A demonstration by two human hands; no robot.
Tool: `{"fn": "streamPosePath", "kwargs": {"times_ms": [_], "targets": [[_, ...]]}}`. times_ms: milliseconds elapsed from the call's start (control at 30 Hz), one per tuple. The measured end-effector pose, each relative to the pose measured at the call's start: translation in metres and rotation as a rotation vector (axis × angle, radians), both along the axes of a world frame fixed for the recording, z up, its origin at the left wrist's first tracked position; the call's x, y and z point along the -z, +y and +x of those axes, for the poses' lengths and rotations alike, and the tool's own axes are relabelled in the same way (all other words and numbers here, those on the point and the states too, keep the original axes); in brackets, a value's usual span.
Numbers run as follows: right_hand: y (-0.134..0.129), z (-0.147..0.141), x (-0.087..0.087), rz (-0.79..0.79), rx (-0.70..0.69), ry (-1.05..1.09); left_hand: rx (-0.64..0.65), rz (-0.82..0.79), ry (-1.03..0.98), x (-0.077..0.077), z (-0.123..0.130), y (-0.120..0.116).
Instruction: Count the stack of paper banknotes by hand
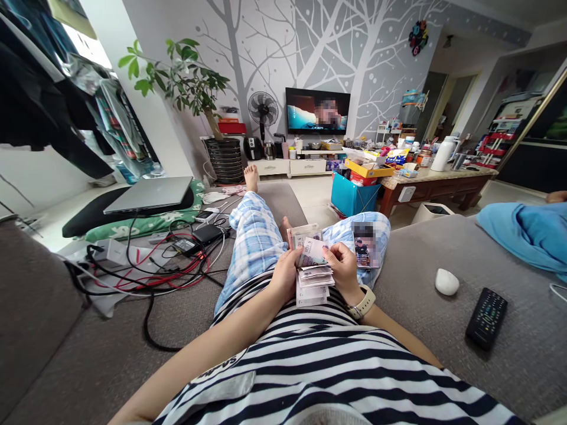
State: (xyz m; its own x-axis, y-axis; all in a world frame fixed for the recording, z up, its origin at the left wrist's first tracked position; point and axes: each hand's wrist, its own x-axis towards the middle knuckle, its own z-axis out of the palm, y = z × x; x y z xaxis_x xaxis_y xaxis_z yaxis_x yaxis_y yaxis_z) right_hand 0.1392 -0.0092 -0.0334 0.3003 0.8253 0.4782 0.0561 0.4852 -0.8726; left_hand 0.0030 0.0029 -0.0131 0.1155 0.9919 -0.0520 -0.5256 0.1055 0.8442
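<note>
My left hand (286,271) is closed around the left side of a stack of banknotes (305,239) above my lap. On the other side, my right hand (343,268), with a pale watch on its wrist, pinches the edge of a single pinkish banknote (313,251) in front of the stack. More loose banknotes (312,295) lie in a fanned pile on my striped shirt, just below both hands. A phone (365,251) with a lit screen rests on my right thigh, apart from the right hand. Small print on the notes is too fine to read.
On the sofa to the right are a white mouse (447,282), a black remote (486,319) and blue cloth (527,236). Tangled cables (177,265) and a laptop (150,195) lie left. Ahead stand a cluttered table (443,175) and a blue bin (352,195).
</note>
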Motion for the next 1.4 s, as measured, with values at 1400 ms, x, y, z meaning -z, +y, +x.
{"fn": "streamPosePath", "kwargs": {"times_ms": [1400], "targets": [[-0.0053,0.0013,-0.0011,0.053,-0.127,-0.029,-0.042,0.0,0.066,-0.0074,0.0008,-0.0034]]}}
